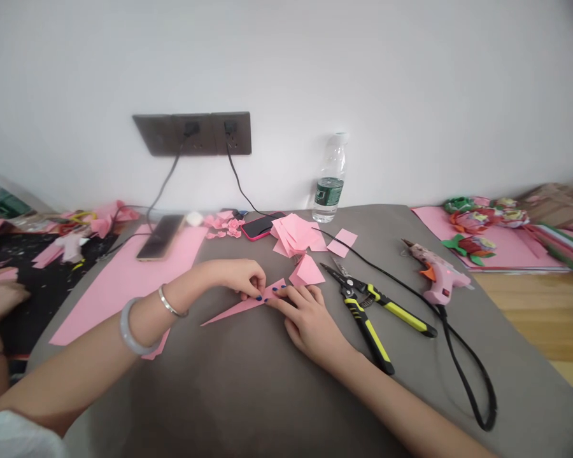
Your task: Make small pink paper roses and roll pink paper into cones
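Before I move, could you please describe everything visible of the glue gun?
The glue gun has a pink, plastic-looking body, a dark, pointed nozzle, an orange trigger and a small red switch. It lies on the grey tabletop, right of the black-and-yellow pliers, nozzle towards the wall; a black cord leaves its handle. Nobody is touching it.

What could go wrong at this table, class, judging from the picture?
The pink paper strip, touched by the left hand and right hand, might crease crookedly. The yellow-handled tool near the right hand could be bumped. The glue gun has a looped cord that might get snagged.
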Demonstrator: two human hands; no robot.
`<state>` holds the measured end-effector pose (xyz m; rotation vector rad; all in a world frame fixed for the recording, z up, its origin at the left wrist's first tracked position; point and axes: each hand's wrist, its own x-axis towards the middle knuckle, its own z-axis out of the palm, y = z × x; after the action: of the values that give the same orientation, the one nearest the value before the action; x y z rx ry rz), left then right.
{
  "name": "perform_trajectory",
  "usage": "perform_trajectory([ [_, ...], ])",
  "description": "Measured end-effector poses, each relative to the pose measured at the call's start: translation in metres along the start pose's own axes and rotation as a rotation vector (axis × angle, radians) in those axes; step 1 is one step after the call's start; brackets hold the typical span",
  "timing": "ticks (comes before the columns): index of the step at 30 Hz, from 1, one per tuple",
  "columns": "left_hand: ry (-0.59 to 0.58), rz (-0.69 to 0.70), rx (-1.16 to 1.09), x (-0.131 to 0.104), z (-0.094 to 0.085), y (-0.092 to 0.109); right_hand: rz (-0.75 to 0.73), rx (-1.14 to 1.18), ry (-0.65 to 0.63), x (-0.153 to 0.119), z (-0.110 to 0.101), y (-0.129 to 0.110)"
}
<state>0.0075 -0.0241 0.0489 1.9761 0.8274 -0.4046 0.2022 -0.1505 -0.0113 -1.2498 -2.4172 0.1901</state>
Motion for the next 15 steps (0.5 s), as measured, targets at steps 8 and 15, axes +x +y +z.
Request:
perform_trajectory([
  [8,0.012,-0.019,-0.027,0.0013,0.0007,-0.0008,-0.006,0.02,0.013,-0.0011,0.0021,0.0009],
  [15,0.004,-0.082,-0.044,0.004,-0.0007,0.0077,0.008,0.018,-0.011,0.0002,0.0014,-0.0005],
])
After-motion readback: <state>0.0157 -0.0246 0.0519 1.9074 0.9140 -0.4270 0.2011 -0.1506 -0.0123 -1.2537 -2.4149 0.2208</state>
